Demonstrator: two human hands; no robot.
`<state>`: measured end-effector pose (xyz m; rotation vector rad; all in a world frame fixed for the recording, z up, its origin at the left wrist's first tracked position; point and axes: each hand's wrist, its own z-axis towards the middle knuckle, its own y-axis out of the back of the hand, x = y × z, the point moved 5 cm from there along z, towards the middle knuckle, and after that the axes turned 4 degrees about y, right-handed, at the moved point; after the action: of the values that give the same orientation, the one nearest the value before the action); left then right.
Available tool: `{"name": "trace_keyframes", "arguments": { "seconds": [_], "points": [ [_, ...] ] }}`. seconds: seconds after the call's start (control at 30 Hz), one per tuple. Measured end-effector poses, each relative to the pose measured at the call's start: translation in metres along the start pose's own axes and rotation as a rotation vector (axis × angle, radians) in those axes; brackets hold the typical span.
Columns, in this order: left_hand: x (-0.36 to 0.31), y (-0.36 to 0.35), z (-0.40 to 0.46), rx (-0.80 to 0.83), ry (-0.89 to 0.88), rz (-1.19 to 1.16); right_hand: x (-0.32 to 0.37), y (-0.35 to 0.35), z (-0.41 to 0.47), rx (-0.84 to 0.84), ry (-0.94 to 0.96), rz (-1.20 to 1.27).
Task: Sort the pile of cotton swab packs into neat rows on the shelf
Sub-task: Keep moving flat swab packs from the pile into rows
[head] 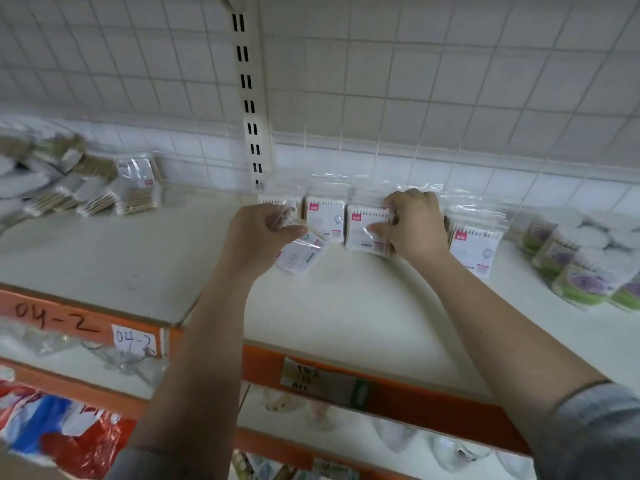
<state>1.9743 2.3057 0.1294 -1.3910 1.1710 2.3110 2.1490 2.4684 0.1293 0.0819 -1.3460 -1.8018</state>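
Both hands up on the white shelf (pixel 104 251), working along the far edge by the grid back wall (pixel 450 81).

Left hand (pixel 258 233): fingers curled round one swab pack (pixel 300 252), held tilted, lower end hanging toward the near side. Right hand (pixel 415 225): fingers and thumb pinching an upright pack (pixel 363 228) in the row (pixel 325 216) leaning against the wall. One more pack (pixel 476 245) stands just right of that hand.

Unsorted pile (pixel 79 181) lies far left, well apart from the row. Green-and-purple packs (pixel 581 275) sit at far right, a different product.

Risks, as I judge them: the packs are slick plastic and lean loosely, so nudging one while slotting the tilted pack in could topple its neighbours. The loose grip on the left might let the pack slip. The row could also creep rightward into the green packs.
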Motion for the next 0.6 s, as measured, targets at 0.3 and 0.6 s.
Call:
{"name": "trace_keyframes", "arguments": {
  "seconds": [0.3,0.6],
  "points": [
    [-0.019,-0.008,0.007,0.154,-0.126,0.225,-0.005,-0.001,-0.007,-0.03,-0.001,0.079],
    [-0.044,-0.042,0.041,0.253,-0.218,0.299,-0.016,0.029,-0.039,-0.018,-0.077,0.074]
  ]
}}
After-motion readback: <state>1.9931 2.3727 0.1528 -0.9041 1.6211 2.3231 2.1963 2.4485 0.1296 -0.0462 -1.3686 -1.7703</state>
